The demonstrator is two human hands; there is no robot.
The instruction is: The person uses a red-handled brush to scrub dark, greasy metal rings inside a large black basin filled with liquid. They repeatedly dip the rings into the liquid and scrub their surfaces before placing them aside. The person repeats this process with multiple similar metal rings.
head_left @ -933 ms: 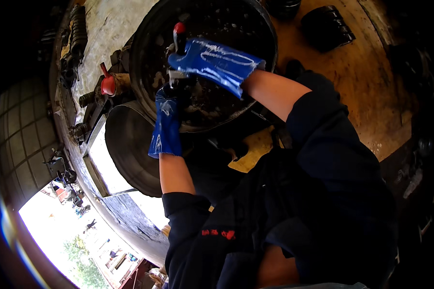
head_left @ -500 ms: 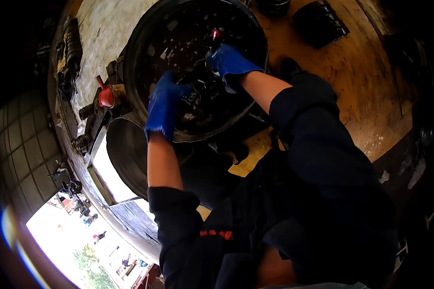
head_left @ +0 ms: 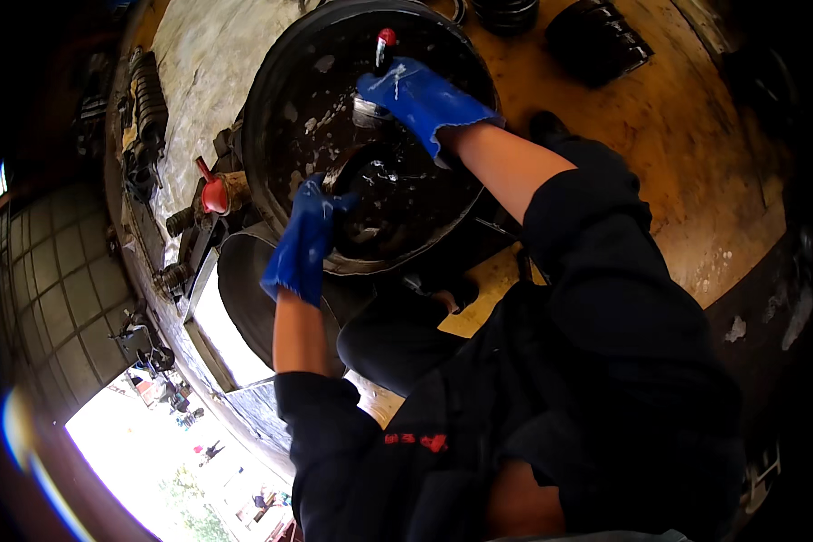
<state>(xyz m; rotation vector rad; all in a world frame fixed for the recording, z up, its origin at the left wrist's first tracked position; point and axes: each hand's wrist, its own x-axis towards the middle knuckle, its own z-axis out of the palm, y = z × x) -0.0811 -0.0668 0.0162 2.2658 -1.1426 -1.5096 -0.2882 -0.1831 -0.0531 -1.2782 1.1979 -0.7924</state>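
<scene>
A big round dark basin (head_left: 260,126) holds dark, shiny liquid with pale flecks. My right hand (head_left: 415,95), in a blue glove, is closed around a tool (head_left: 386,41) with a red-ended dark handle. A broad silvery band shows below that hand; it looks like a brush, its lower end hidden. In the basin's near part lies a wet, dark ring-shaped part (head_left: 339,167). My left hand (head_left: 309,226), also blue-gloved, is closed at the ring's left edge, fingers partly hidden.
A red funnel-like piece (head_left: 213,194) sits left of the basin, above a large round metal vessel (head_left: 244,289). Coiled springs (head_left: 144,99) stand at the far left. Dark ribbed cylinders (head_left: 598,43) rest on the stained brown floor (head_left: 696,199) at the right.
My right hand has moved left and up with the tool, whose handle and silvery band now show more. My left hand has shifted slightly down, and the ring-shaped part shows more clearly.
</scene>
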